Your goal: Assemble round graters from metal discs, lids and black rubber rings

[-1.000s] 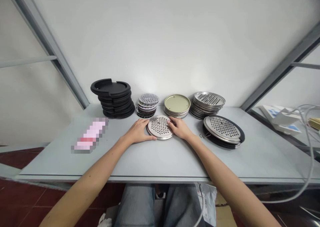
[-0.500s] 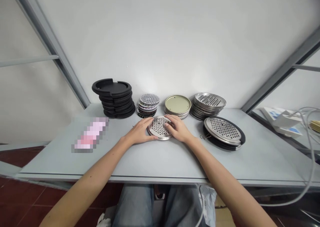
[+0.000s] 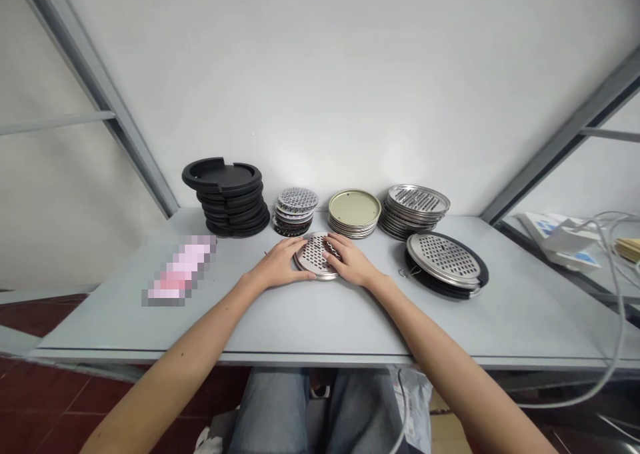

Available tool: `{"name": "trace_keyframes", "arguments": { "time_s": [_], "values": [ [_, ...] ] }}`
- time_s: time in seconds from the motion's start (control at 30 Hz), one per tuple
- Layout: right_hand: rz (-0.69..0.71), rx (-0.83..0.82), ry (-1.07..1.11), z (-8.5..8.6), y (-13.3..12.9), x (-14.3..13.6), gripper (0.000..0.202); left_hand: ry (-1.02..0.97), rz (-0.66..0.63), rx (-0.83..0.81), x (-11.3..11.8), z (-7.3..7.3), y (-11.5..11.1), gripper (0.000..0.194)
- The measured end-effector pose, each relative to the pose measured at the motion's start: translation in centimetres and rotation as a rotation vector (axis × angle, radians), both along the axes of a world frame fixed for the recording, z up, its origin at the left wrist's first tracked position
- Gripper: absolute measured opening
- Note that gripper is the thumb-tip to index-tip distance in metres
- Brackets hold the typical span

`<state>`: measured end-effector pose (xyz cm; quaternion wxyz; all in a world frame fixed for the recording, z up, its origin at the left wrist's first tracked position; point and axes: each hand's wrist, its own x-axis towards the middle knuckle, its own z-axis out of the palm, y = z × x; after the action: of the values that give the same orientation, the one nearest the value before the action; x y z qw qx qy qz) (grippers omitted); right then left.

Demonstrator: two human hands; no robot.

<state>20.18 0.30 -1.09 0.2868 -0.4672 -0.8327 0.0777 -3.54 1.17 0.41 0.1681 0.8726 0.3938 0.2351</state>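
A round perforated metal plate (image 3: 315,255) lies flat on the table in front of me, held between both hands. My left hand (image 3: 280,263) curls round its left rim, fingers at the far side and thumb along the near edge. From the right, my right hand (image 3: 350,261) grips the opposite rim, with some fingertips resting over the holes. Its fingers hide the plate's right edge. Just behind are a stack of olive-green round metal plates (image 3: 354,209) and a stack of small patterned discs (image 3: 297,204).
Black round holders (image 3: 227,201) are piled at the back left. Slotted metal plates (image 3: 419,204) are stacked at the back right. Nearer on the right, another perforated plate (image 3: 443,257) sits tilted in a black holder. A blurred pink item (image 3: 185,267) lies left. A white cable (image 3: 617,334) hangs at far right.
My right hand's fingers have shifted slightly to the left over the plate. My left hand stays in the same place on the rim.
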Motion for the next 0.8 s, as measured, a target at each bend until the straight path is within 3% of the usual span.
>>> {"name": "trace_keyframes", "arguments": {
  "time_s": [0.37, 0.57, 0.8],
  "values": [
    [-0.022, 0.047, -0.082, -0.6, 0.0, -0.4, 0.054, 0.048, -0.002, 0.072, 0.4, -0.1, -0.2, 0.09],
    [0.009, -0.034, 0.035, 0.1, 0.2, 0.2, 0.052, 0.106, 0.025, 0.132, 0.5, 0.2, -0.4, 0.091],
    [0.064, -0.037, 0.188, 1.2, 0.1, 0.5, 0.048, 0.013, 0.049, 0.295, 0.7, 0.8, -0.5, 0.063]
  ]
}}
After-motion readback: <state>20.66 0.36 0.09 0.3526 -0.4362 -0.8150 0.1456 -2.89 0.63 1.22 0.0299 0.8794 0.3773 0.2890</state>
